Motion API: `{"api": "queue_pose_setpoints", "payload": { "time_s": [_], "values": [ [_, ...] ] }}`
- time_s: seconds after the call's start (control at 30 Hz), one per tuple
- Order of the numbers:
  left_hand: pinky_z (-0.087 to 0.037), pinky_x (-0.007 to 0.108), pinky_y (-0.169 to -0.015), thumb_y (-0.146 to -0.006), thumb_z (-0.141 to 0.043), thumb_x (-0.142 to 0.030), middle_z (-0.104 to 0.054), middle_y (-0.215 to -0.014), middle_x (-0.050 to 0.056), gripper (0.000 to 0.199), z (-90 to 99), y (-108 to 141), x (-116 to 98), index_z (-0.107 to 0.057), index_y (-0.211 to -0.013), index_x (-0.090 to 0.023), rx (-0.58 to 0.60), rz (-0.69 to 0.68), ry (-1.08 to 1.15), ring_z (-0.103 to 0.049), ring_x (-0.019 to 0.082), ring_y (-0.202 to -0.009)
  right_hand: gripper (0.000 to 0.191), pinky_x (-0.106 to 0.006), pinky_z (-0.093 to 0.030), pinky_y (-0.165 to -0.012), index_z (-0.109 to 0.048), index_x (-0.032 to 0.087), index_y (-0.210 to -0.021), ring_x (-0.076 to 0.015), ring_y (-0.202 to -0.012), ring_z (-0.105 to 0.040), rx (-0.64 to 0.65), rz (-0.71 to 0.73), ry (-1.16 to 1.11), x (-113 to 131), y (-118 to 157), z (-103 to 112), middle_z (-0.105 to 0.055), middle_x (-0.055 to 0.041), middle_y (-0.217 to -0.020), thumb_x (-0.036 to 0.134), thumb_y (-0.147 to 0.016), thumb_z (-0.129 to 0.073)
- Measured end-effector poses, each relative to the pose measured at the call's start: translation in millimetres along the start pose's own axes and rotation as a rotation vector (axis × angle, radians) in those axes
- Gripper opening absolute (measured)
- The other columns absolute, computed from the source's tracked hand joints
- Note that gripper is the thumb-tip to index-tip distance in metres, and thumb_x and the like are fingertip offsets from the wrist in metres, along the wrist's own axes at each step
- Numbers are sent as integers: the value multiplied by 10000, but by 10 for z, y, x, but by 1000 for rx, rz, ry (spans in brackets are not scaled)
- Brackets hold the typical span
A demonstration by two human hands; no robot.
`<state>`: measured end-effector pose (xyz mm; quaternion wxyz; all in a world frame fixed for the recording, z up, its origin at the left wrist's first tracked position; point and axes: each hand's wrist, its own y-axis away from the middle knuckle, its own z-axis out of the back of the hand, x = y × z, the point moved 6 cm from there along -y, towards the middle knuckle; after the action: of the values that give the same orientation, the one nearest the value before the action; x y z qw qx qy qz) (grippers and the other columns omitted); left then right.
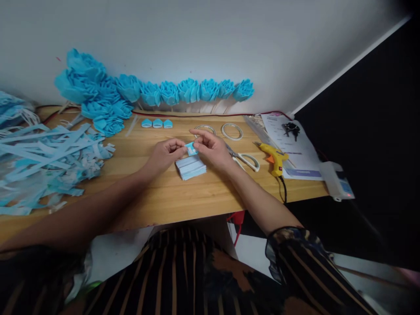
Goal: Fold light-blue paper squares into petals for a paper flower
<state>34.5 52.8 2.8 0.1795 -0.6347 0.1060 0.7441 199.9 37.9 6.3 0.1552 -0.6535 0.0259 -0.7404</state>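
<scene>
Between my two hands, just above a stack of pale blue cut pieces point(191, 168), is a small blue piece point(191, 149) with white on its face. My left hand point(167, 154) pinches its left edge between thumb and fingers. The right edge is pinched by my right hand point(210, 148), whose index finger stretches out above it. Three small folded blue pieces point(158, 124) lie in a row behind my left hand. White-handled scissors point(247, 161) lie beside my right hand, their blades partly hidden by it.
Blue flowers point(188, 90) on sticks line the wall. Blue strips point(49, 157) heap up at left. Tape rolls point(232, 131) lie behind my right hand. A yellow glue gun point(275, 158), papers point(295, 146), keys point(291, 129) and a white power strip point(335, 180) are at right.
</scene>
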Motion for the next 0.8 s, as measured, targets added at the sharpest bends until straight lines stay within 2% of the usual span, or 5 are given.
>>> {"api": "queue_pose_setpoints", "payload": {
  "time_s": [0.2, 0.33, 0.53, 0.63, 0.8],
  "values": [
    [-338, 209, -487, -691, -741, -394, -593, -598, -29, 242, 23, -30, 19, -627, -768, -195, -29, 61, 60, -469, 84, -521, 413, -312, -493, -738, -686, 259, -1241, -145, -764, -589, -71, -26, 17, -1, -18, 48, -660, 12, -868, 433, -867, -711],
    [-351, 217, -493, -715, -731, -387, -578, -581, -35, 223, 267, -100, -2, -625, -755, -195, -165, 35, 22, -455, 86, -507, 421, -341, -526, -781, -685, 248, -1192, -164, -811, -616, -240, -29, -6, 5, -57, 219, -690, -12, -880, 502, -858, -716],
    [-437, 256, -631, -804, -676, -255, -680, -711, 10, 78, 689, -394, -246, -670, -774, -184, -396, -147, -447, -578, 144, -666, 386, -299, -518, -699, -697, 222, -1136, -120, -698, -575, -342, -17, -87, 21, -80, 317, -693, 3, -827, 464, -837, -734],
    [-464, 329, -756, -868, -629, -251, -741, -857, 81, 113, 595, -621, -318, -711, -824, -187, -310, -237, -848, -649, 235, -846, 381, -295, -505, -679, -694, 212, -1128, -114, -672, -563, -335, -15, -100, 38, -80, 298, -687, 8, -805, 453, -835, -734],
    [-450, 445, -880, -943, -481, -197, -741, -1074, 221, 269, 254, -882, -136, -736, -966, -116, -136, -246, -1252, -653, 373, -1077, 396, -297, -506, -680, -692, 221, -1122, -125, -704, -578, -326, -18, -101, 71, -85, 327, -686, 1, -828, 484, -827, -728]
  ]
}}
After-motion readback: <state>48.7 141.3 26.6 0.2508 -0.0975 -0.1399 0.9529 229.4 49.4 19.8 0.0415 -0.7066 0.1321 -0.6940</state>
